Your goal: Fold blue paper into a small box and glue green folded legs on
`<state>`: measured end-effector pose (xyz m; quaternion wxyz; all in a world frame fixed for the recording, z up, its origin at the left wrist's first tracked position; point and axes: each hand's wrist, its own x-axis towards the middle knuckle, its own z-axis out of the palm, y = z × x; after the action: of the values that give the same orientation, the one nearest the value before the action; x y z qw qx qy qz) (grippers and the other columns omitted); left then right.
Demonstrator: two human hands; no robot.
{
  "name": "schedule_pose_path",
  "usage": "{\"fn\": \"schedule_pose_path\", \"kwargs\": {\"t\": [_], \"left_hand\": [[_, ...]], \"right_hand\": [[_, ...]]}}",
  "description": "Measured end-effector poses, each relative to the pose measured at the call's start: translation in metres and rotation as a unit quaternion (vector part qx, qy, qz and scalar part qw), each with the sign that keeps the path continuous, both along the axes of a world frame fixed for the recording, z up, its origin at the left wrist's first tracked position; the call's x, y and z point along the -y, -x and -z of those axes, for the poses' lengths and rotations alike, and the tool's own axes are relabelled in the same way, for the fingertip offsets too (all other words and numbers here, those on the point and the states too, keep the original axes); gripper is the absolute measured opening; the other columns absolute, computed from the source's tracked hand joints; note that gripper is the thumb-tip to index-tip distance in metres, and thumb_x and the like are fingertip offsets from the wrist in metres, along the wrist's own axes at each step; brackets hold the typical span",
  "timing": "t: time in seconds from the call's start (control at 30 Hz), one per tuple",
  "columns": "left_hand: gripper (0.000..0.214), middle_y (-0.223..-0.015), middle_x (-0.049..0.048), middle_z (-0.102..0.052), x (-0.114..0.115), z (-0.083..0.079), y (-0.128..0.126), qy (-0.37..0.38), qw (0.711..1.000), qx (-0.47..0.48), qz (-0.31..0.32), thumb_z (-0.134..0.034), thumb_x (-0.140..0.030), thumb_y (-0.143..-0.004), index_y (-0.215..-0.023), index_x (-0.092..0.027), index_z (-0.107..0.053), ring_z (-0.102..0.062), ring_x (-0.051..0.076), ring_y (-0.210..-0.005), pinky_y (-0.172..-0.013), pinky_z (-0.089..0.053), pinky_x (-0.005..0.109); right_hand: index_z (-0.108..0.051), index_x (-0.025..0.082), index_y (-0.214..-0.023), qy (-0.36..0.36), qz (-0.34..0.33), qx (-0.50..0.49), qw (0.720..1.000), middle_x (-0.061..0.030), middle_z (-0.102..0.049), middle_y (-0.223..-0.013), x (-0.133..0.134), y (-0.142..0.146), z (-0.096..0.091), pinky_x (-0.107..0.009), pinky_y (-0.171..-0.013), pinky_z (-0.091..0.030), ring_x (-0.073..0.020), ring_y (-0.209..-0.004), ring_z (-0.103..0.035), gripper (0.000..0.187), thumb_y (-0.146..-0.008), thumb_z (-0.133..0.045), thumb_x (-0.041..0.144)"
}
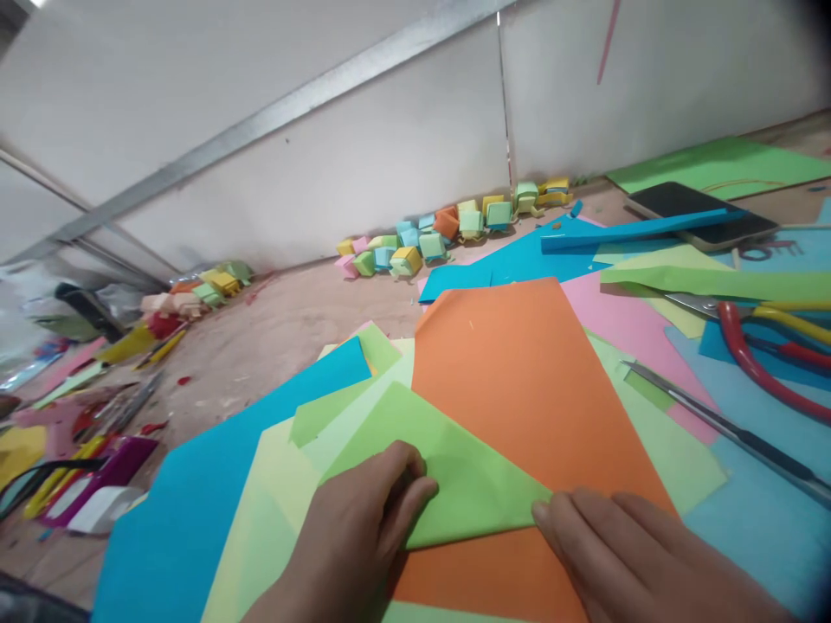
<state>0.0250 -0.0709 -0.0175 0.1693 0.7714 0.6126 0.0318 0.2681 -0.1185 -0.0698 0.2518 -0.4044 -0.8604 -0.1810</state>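
Observation:
A folded green paper (pixel 447 463) lies on an orange sheet (pixel 519 381) in front of me. My left hand (pixel 354 536) presses down on the green paper's left part, fingers curled together on it. My right hand (pixel 623 554) lies flat on the orange sheet, fingertips pressing the green paper's right corner. Blue (pixel 214 484) and pale green sheets (pixel 260 528) lie under and to the left of it.
Small folded paper boxes (pixel 447 229) line the wall at the back, more at the left (pixel 195 294). Scissors with red and yellow handles (pixel 759 337), a metal ruler (pixel 720 424), a phone (pixel 701 212) and coloured sheets lie to the right. Clutter with tape sits at the left (pixel 91 493).

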Motion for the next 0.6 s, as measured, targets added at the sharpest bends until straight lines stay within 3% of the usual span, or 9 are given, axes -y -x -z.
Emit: {"fn": "schedule_pose_path", "kwargs": {"t": [0.23,0.37,0.5,0.6], "left_hand": [[0.021,-0.069,-0.0018,-0.063,0.002,0.000,-0.003,-0.047,0.997,-0.054,0.023,-0.044,-0.031,-0.094,-0.079,-0.021,-0.053,-0.057,0.013,-0.058,-0.053,-0.037,0.022],[0.020,-0.067,-0.0004,-0.060,0.008,0.004,-0.005,-0.114,0.975,-0.168,0.087,-0.042,-0.028,-0.095,-0.080,-0.021,-0.054,-0.053,0.014,-0.053,-0.046,-0.024,0.024],[0.017,-0.066,0.0004,-0.056,0.014,0.006,-0.010,-0.143,0.950,-0.249,0.119,-0.039,-0.016,-0.092,-0.081,-0.021,-0.052,-0.049,0.015,-0.051,-0.046,-0.014,0.026],[0.019,-0.068,0.0012,-0.056,0.015,0.002,-0.014,-0.129,0.945,-0.274,0.123,-0.037,-0.009,-0.088,-0.086,-0.020,-0.052,-0.048,0.015,-0.052,-0.046,-0.013,0.027]], "right_hand": [[-0.063,0.016,-0.095,0.025,0.003,-0.014,1.000,-0.0081,-0.067,-0.084,0.002,0.002,-0.003,-0.035,-0.075,-0.043,-0.0219,-0.082,-0.055,0.030,-0.087,-0.035,0.008],[-0.060,0.018,-0.093,0.071,-0.036,-0.045,0.996,-0.0019,-0.058,-0.072,-0.001,0.001,-0.009,-0.032,-0.063,-0.039,-0.0178,-0.065,-0.048,0.026,-0.086,-0.038,0.007],[-0.059,0.020,-0.104,0.054,-0.069,0.011,0.996,0.0002,-0.052,-0.069,-0.007,0.002,-0.016,-0.033,-0.059,-0.032,-0.0180,-0.063,-0.044,0.026,-0.087,-0.042,0.010],[-0.059,0.020,-0.090,0.035,-0.069,0.030,0.997,-0.0009,-0.051,-0.069,-0.009,0.003,-0.021,-0.035,-0.059,-0.028,-0.0188,-0.065,-0.042,0.015,-0.083,-0.048,0.013]]}}
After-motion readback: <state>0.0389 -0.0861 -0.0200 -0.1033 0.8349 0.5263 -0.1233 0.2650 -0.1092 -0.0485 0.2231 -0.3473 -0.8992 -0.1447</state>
